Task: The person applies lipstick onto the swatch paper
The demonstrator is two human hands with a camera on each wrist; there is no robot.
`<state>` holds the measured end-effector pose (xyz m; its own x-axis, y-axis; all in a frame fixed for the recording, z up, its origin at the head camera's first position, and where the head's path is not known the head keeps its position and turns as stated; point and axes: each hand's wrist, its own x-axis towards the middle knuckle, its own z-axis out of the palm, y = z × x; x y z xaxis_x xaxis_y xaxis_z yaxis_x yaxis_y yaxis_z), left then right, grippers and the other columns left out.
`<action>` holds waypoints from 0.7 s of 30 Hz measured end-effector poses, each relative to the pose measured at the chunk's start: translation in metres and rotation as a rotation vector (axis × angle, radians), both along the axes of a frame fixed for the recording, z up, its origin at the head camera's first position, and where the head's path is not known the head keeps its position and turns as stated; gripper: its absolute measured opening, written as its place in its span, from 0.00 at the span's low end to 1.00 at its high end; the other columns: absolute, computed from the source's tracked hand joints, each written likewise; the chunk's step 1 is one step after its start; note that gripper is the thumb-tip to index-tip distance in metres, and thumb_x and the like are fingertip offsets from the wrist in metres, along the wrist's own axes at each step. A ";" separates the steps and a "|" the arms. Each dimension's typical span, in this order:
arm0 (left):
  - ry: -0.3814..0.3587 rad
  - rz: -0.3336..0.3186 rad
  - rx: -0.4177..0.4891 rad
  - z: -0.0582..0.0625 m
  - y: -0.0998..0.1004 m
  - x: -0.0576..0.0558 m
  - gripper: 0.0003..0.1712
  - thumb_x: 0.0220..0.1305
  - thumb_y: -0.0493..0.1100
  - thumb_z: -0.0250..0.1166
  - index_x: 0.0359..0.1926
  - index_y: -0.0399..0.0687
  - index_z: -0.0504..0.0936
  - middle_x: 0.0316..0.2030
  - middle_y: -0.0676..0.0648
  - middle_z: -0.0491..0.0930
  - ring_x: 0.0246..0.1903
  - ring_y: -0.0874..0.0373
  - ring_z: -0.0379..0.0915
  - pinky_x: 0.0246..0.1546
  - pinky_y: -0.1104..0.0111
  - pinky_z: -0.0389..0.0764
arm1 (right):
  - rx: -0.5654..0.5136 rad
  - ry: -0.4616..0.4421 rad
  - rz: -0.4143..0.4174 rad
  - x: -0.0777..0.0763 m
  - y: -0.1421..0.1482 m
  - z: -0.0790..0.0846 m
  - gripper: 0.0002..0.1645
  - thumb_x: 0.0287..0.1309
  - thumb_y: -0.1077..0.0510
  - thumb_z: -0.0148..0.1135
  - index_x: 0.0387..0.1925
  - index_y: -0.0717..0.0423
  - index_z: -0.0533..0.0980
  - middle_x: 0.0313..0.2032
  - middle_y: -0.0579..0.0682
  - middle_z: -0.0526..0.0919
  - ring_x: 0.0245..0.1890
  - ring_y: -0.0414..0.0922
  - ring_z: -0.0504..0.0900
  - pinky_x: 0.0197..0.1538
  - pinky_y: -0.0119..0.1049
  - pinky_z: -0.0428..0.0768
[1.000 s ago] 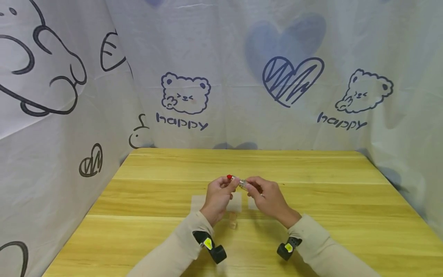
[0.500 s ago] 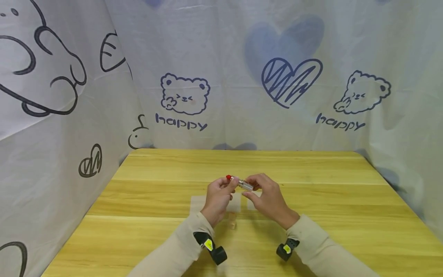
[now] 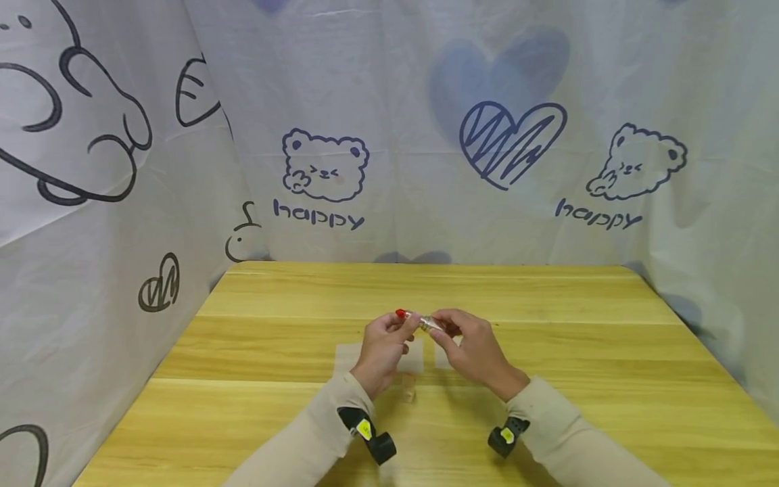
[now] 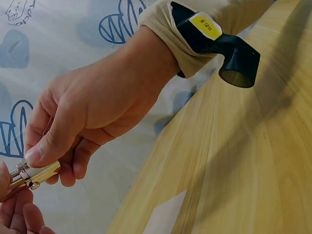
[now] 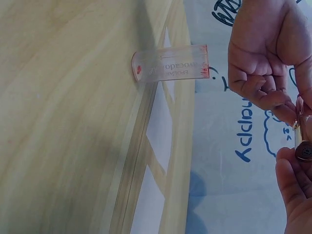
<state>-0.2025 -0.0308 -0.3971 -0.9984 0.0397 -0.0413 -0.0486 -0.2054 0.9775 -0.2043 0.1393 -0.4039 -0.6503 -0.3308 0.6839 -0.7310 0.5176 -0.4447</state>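
Above a yellow wooden table (image 3: pixel 639 365), a lipstick (image 3: pixel 426 323) is being held

Just below the centre of the head view, the lipstick is slanting in the air, its red tip (image 3: pixel 400 314) pointing left. The left hand (image 3: pixel 382 348) is pinching it behind that tip, closed snugly on the tube; the right hand (image 3: pixel 477 345) is gripping the other end, likewise closed on it.

The table, streaked from side to side, is filling the lower half of the frame. Around the lower middle, pale rectangles (image 3: pixel 348 358) are lying flat on the wood, partly hidden by the hands. At the upper middle of the right wrist view, a clear case (image 5: pixel 170 63) with reddish ends and lettering is standing on the table.

White cloth (image 3: pixel 420 203) is hanging behind and beside the table. Bear drawings (image 3: pixel 325 164) are showing left of centre and at mid-right, each above "happy" lettering (image 3: pixel 319 214); a scribbled heart (image 3: pixel 513 145) is sitting between them, overlapping a faint blue heart (image 3: pixel 502 74). Black cartoon lines (image 3: pixel 57 108) are filling the upper left. Beige sleeves (image 3: pixel 298 436) are framing the bottom edge, with black wrist devices (image 3: pixel 382 448) and yellow labels (image 3: pixel 364 429) at the cuffs.
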 end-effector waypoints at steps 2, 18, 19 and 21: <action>-0.004 -0.021 0.001 -0.001 -0.002 -0.001 0.17 0.63 0.49 0.67 0.38 0.38 0.78 0.32 0.47 0.79 0.31 0.58 0.72 0.27 0.71 0.72 | -0.004 -0.015 0.002 -0.001 -0.001 0.000 0.10 0.58 0.65 0.67 0.42 0.63 0.79 0.31 0.48 0.80 0.29 0.39 0.79 0.32 0.33 0.81; -0.008 -0.138 -0.181 -0.006 -0.033 -0.005 0.20 0.67 0.38 0.62 0.57 0.32 0.74 0.51 0.35 0.77 0.40 0.49 0.75 0.33 0.66 0.77 | 0.012 -0.212 0.027 -0.011 -0.004 0.005 0.07 0.61 0.62 0.65 0.41 0.60 0.79 0.30 0.45 0.80 0.28 0.38 0.79 0.33 0.32 0.81; -0.008 -0.145 -0.202 -0.007 -0.036 -0.006 0.21 0.68 0.38 0.61 0.57 0.31 0.73 0.52 0.35 0.77 0.42 0.47 0.75 0.34 0.65 0.77 | 0.017 -0.216 0.029 -0.012 -0.004 0.005 0.07 0.61 0.62 0.65 0.41 0.60 0.79 0.30 0.45 0.80 0.28 0.38 0.79 0.33 0.32 0.81; -0.007 -0.153 -0.243 -0.008 -0.042 -0.008 0.21 0.68 0.38 0.60 0.58 0.32 0.72 0.53 0.35 0.76 0.45 0.43 0.74 0.37 0.62 0.79 | 0.025 -0.223 0.031 -0.013 -0.004 0.005 0.06 0.62 0.62 0.64 0.40 0.60 0.79 0.30 0.45 0.80 0.29 0.39 0.80 0.34 0.32 0.81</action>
